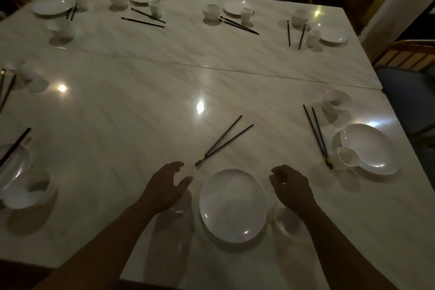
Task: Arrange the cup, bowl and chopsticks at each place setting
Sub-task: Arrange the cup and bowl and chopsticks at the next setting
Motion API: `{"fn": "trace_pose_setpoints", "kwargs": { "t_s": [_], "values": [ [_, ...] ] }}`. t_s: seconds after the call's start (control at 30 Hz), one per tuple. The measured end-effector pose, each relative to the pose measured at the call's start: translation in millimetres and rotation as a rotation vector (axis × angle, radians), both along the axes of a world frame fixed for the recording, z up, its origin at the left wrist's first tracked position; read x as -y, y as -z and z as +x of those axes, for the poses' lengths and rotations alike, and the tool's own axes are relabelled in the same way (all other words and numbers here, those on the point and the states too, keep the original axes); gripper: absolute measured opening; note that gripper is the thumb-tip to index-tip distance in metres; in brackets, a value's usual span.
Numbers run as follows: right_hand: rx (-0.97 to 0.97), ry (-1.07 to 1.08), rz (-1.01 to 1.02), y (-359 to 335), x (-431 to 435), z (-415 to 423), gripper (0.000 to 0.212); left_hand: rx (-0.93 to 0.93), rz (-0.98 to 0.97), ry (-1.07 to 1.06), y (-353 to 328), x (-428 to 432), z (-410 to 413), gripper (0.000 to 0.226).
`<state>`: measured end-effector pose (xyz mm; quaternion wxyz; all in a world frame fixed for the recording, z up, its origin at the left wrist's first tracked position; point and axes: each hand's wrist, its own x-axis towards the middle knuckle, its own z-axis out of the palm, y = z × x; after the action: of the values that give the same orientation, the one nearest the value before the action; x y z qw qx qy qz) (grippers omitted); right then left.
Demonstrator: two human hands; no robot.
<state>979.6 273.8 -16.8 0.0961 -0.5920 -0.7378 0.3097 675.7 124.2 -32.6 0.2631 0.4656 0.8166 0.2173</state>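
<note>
A white plate (pixel 233 205) lies at the near table edge between my hands. My left hand (pixel 164 187) hovers at the plate's left with fingers apart, over a small white cup (pixel 183 202) that it partly hides. At the plate's right, my right hand (pixel 292 187) has loosely curled fingers with nothing in them. A white bowl (pixel 288 220) stands just below its wrist. A pair of black chopsticks (pixel 223 141) with gold ends lies splayed beyond the plate, close to my left fingertips.
Other settings ring the white marble table (pixel 141 106): a plate (pixel 369 148) with a cup, chopsticks (pixel 316 136) and a bowl (pixel 335 101) at right, a plate and bowl (pixel 28 190) at left, several sets along the far edge. Chairs stand at right, and people beyond the far edge.
</note>
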Motion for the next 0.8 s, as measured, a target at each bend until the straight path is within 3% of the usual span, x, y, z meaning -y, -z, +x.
{"fn": "trace_pose_setpoints", "kwargs": {
  "t_s": [0.23, 0.43, 0.63, 0.8],
  "values": [
    [-0.225, 0.146, -0.329, 15.7, -47.3, -82.8, 0.008, -0.070, 0.018, -0.078, -0.5, -35.8, -12.8, 0.042],
    [-0.271, 0.294, -0.575, 41.3, -90.1, -139.8, 0.019, -0.100, 0.000, -0.143, 9.5, -62.9, -22.5, 0.031],
    [-0.234, 0.393, -0.596, 59.4, -108.9, -164.0, 0.028, -0.074, -0.021, -0.140, 20.0, -118.4, -21.8, 0.023],
    [-0.232, 0.421, -0.613, 63.8, -115.9, -165.4, 0.029, -0.074, -0.115, -0.060, 35.0, -177.4, -3.5, 0.031]
  ]
}}
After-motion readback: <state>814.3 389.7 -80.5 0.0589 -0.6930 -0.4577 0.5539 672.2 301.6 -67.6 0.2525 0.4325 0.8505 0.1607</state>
